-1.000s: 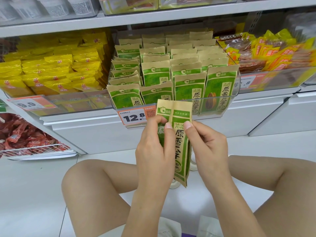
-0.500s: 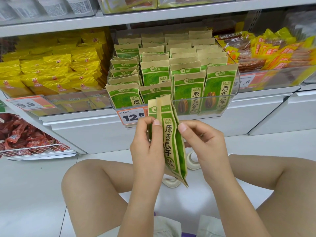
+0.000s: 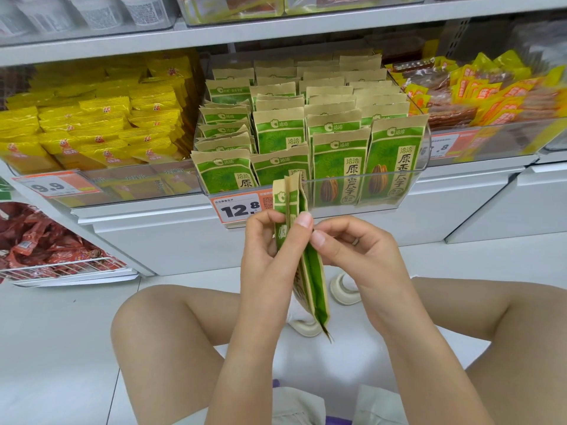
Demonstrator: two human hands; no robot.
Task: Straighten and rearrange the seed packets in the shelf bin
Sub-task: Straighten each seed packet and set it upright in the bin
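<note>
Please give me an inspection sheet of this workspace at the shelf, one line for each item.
Surface: white shelf rows above a white floor.
Job's things: clear shelf bin filled with green seed packets, left rows uneven; held packets seen edge-on below the bin.
Clutter: two white round objects on the floor.
Grippers: left hand grips the held packets; right hand pinches their edge.
Cables: nothing seen.
Surroundings: yellow packets left, orange snacks right, price tag reading 12.8.
</note>
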